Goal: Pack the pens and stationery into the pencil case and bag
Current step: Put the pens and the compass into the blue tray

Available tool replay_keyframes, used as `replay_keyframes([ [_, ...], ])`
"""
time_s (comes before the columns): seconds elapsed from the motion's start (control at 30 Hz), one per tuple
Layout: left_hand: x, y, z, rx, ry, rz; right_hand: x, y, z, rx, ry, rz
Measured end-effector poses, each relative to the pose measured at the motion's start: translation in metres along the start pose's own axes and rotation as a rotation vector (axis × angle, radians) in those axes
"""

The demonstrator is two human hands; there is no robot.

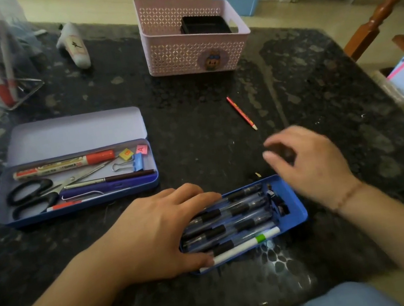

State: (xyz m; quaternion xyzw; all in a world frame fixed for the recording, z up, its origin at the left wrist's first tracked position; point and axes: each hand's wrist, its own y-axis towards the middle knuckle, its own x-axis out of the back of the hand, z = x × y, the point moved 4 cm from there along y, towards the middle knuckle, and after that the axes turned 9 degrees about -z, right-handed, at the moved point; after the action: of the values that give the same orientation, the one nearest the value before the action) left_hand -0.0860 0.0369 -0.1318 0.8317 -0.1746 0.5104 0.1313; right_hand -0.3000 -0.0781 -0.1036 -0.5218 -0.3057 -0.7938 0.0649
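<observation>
The left hand (155, 230) lies flat with straight fingers over the left end of the blue tray (294, 207) at lower centre, hiding the pens' (242, 209) near ends. The right hand (309, 161), motion-blurred, hovers above the tray's upper right corner, fingers loosely curled and holding nothing. The pens and a white marker (246, 245) run lower left to upper right along the tray. A red pencil (241, 113) lies apart, tip toward lower right. The open pencil case (70, 137) sits at left on the dark speckled stone table (319, 95); a pink basket (194, 47) stands behind, before a pale floor.
</observation>
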Motion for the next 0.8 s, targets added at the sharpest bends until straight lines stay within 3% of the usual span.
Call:
replay_keyframes([
  [0.17, 0.002, -0.001, 0.002, 0.017, -0.018, 0.013, -0.063, 0.077, -0.042, -0.371, -0.146, 0.103],
  [0.33, 0.01, -0.004, 0.005, 0.068, 0.083, -0.042, -0.074, 0.085, -0.04, -0.398, -0.251, 0.067],
  [0.43, 0.027, -0.004, 0.01, 0.132, 0.181, -0.315, -0.037, 0.049, -0.014, -0.062, -0.004, -0.038],
  [0.5, 0.047, -0.011, 0.023, 0.231, 0.137, -0.548, -0.01, 0.006, 0.017, 0.237, 0.115, 0.056],
  [0.57, 0.063, -0.02, 0.038, 0.303, 0.135, -0.681, 0.005, -0.038, 0.037, 0.416, 0.094, 0.152],
  [0.63, 0.067, -0.028, 0.055, 0.359, 0.195, -0.608, 0.008, -0.064, 0.043, 0.475, 0.067, 0.188],
  [0.8, 0.066, -0.039, 0.083, 0.463, 0.246, -0.207, 0.003, -0.077, 0.043, 0.495, 0.016, 0.25],
])
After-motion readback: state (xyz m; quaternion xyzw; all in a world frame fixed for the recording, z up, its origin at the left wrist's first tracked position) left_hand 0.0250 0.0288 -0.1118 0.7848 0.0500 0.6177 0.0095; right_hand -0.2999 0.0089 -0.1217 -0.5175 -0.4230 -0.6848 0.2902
